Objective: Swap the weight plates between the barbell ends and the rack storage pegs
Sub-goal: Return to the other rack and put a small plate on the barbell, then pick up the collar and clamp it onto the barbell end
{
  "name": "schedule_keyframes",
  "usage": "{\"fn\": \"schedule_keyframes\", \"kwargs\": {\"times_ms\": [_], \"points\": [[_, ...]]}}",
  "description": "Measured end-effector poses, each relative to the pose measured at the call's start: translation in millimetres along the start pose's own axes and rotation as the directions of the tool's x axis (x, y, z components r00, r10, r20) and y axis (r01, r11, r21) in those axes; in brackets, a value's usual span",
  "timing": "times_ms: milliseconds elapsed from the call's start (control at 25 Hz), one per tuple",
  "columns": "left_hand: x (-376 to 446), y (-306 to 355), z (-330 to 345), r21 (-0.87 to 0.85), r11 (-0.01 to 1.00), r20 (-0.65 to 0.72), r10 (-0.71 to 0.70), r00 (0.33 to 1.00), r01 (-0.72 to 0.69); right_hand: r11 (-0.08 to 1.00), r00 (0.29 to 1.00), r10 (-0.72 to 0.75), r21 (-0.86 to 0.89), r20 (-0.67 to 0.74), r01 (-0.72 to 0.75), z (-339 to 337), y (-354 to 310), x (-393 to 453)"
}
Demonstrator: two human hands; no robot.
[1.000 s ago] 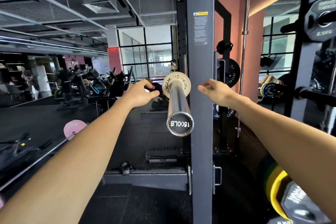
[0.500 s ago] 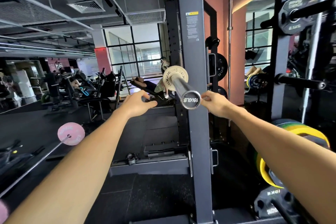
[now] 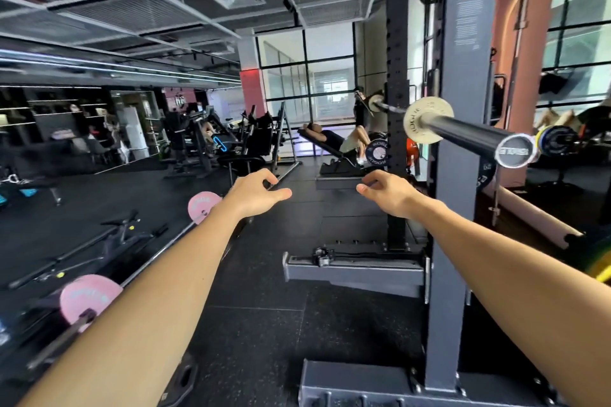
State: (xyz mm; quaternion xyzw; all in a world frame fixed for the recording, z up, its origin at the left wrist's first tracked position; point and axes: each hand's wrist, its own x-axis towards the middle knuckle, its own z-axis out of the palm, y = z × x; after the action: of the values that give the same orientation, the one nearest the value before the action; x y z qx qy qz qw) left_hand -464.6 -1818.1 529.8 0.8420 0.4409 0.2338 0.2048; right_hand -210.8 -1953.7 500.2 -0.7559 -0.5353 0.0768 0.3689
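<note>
A barbell sleeve juts out from the rack at upper right, bare of plates, its end cap facing me. My left hand and my right hand are stretched out in front of me, lower than the sleeve and to its left. Both hold nothing, with fingers loosely curled. A yellow and green plate edge shows at the far right. A dark plate with a yellow rim hangs behind the end cap.
The grey rack upright stands just right of my right hand, its base on the black floor. A barbell with pink plates lies on the floor at left. A person lies on a bench further back.
My view has swung left, so the sleeve now sits to the right. Both hands have dropped below the sleeve and moved away from it.
</note>
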Motion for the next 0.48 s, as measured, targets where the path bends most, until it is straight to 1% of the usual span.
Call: {"fn": "schedule_keyframes", "kwargs": {"times_ms": [240, 480], "points": [[31.6, -48.8, -9.6, 0.019, 0.999, -0.011, -0.034, 0.999, 0.034, 1.0, 0.997, -0.008, -0.018, 0.081, 0.009, 45.3, -21.9, 47.6], [109.1, -63.6, 4.3, 0.003, 1.0, 0.0, -0.029, 1.0, 0.029, 0.999, 0.994, 0.006, -0.054, 0.11, 0.0, 64.9, -5.0, 120.3]]}}
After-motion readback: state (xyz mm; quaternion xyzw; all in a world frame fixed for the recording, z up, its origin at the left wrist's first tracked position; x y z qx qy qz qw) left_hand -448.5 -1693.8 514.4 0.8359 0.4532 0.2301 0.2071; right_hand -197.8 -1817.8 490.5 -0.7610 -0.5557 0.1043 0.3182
